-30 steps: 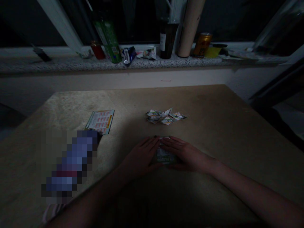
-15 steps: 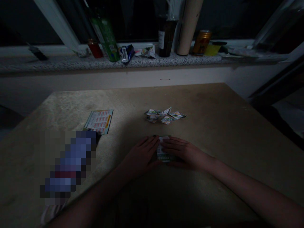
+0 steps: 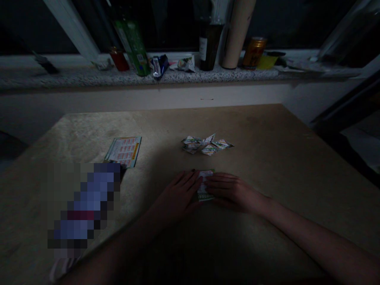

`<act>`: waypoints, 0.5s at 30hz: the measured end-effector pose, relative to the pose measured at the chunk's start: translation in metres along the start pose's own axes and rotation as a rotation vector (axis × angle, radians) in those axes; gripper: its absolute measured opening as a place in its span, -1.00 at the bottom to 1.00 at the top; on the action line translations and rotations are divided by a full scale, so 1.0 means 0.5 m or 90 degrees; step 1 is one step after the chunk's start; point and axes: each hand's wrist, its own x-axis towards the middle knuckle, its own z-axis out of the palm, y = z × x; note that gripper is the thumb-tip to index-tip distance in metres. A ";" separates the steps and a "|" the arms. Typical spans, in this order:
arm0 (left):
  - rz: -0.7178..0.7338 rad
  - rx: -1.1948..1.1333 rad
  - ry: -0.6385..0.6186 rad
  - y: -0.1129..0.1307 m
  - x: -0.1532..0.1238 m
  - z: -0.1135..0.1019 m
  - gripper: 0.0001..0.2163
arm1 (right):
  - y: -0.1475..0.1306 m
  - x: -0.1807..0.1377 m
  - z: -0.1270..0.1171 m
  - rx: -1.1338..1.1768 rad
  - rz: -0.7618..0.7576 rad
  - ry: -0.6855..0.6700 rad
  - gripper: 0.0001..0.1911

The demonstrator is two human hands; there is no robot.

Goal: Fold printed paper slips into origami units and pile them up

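Observation:
A small printed paper [image 3: 205,195] lies on the table in front of me, partly covered by my fingers. My left hand [image 3: 184,192] rests over its left side, fingers stretched out and the thumb along the near edge. From the right, my right hand [image 3: 227,188] lies on the paper with its fingers extended flat across it. Only a strip of the paper shows between the two hands. Just beyond them sit several folded paper pieces [image 3: 216,147] with pointed tips. Both hands press down rather than grasp.
On the table's left lie printed sheets [image 3: 126,149] and a pixelated blue object [image 3: 89,204]. The stone windowsill [image 3: 178,76] beyond the table [image 3: 255,130] holds a green bottle [image 3: 136,47], a dark bottle [image 3: 209,47], a cardboard tube [image 3: 236,39], a gold can [image 3: 253,53] and crumpled wrappers [image 3: 185,64].
My right hand has shifted slightly to the right, uncovering a bit more of the paper's top. The left fingers reach slightly further over the paper. The folded pieces stay put.

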 end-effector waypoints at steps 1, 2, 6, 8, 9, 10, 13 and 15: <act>-0.001 0.000 0.001 -0.001 0.000 0.001 -0.52 | 0.000 0.000 0.001 0.003 -0.001 0.008 -0.69; -0.002 0.000 0.002 -0.001 0.000 0.001 -0.53 | 0.000 0.000 0.001 0.007 -0.002 0.018 -0.69; 0.001 0.004 0.008 0.001 0.001 0.000 -0.55 | -0.003 0.002 0.001 0.021 0.017 0.061 -0.74; 0.008 0.005 0.004 0.004 0.002 -0.002 -0.55 | -0.005 0.004 0.001 0.026 0.033 0.084 -0.78; 0.009 0.005 0.001 0.005 0.002 -0.003 -0.55 | -0.005 0.005 0.002 0.031 0.039 0.097 -0.80; 0.008 0.004 -0.001 0.005 0.003 -0.004 -0.57 | -0.006 0.005 0.003 0.037 0.047 0.109 -0.82; 0.009 -0.004 0.000 0.002 0.002 -0.009 -0.59 | -0.005 0.007 0.008 0.057 0.072 0.141 -0.85; 0.020 -0.012 -0.004 -0.003 0.000 -0.012 -0.55 | -0.003 0.009 0.011 0.064 0.090 0.157 -0.85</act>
